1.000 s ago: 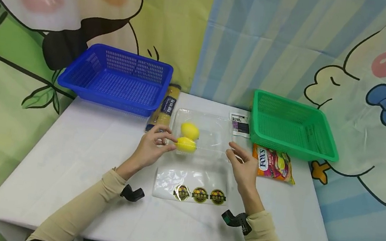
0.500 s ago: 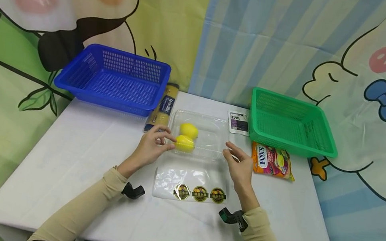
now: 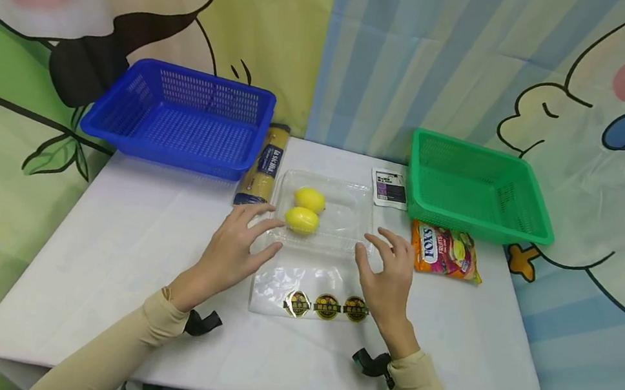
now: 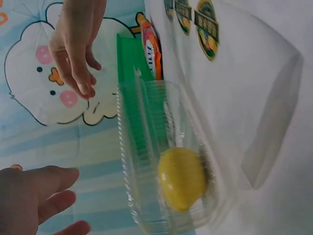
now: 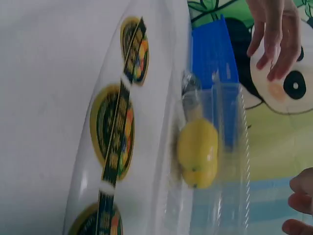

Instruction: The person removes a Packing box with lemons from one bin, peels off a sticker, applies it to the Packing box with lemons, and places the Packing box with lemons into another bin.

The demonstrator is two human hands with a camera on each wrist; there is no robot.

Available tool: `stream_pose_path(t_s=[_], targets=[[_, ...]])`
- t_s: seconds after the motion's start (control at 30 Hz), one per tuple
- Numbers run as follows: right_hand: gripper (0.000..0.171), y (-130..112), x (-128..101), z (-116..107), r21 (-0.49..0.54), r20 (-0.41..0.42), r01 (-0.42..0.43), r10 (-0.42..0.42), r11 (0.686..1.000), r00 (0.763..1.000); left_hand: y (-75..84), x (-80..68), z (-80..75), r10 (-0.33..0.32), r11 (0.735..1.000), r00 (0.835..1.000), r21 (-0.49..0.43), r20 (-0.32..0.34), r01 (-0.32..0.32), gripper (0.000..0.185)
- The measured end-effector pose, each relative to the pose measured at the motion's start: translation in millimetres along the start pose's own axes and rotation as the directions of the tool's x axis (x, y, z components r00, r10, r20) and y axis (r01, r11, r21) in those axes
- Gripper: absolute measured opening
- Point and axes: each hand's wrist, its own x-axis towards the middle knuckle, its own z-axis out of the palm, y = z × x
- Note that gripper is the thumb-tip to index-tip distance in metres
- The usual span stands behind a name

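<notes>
A clear plastic clamshell box (image 3: 345, 215) stands mid-table with two lemons (image 3: 305, 210) inside near its left end. My left hand (image 3: 232, 247) hovers by the box's front left corner with straight, spread fingers and holds nothing. By the front right corner my right hand (image 3: 387, 272) is held the same way. In the left wrist view, one lemon (image 4: 182, 178) shows through the box wall (image 4: 142, 147), and both hands look clear of it. A clear bag (image 3: 315, 290) with three round stickers lies flat between my hands; it appears in the right wrist view as the bag (image 5: 117, 132).
A blue basket (image 3: 181, 117) sits at the back left and a green basket (image 3: 474, 185) at the back right. A pasta packet (image 3: 265, 166) lies beside the blue one. A small sachet (image 3: 388, 188) and a Fox's candy bag (image 3: 446, 254) lie near the green one.
Both hands have let go of the box's front edge, drawn back toward me and spread their fingers. The box and lemons stay put.
</notes>
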Motion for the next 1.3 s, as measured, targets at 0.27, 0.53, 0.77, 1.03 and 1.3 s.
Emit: stream_pose_path(t_s=[0.27, 0.53, 0.77, 1.03, 1.3], targets=[[0.015, -50, -29, 0, -0.023, 0.261, 0.23, -0.216, 0.973, 0.941, 28.6, -14.2, -3.7, 0.148, 0.963, 0.913, 0.153, 0.38, -0.22, 0.039], [0.027, -62, -58, 25, -0.123, 0.393, 0.296, -0.227, 0.947, 0.891, 24.7, -25.0, 11.1, 0.131, 0.942, 0.839, 0.197, 0.527, -0.271, 0.033], [0.03, -61, -68, 39, -0.169, 0.434, 0.301, -0.203, 0.938, 0.878, 19.6, -28.9, 20.1, 0.093, 0.95, 0.822, 0.197, 0.562, -0.242, 0.031], [0.025, -63, -77, 49, -0.231, 0.392, 0.327, -0.22, 0.916, 0.893, 18.2, -32.6, 23.4, 0.125, 0.934, 0.821, 0.213, 0.558, -0.286, 0.022], [0.022, -69, -83, 55, -0.256, 0.4, 0.347, -0.228, 0.902, 0.888, 19.3, -35.0, 22.2, 0.097, 0.947, 0.799, 0.193, 0.594, -0.258, 0.019]])
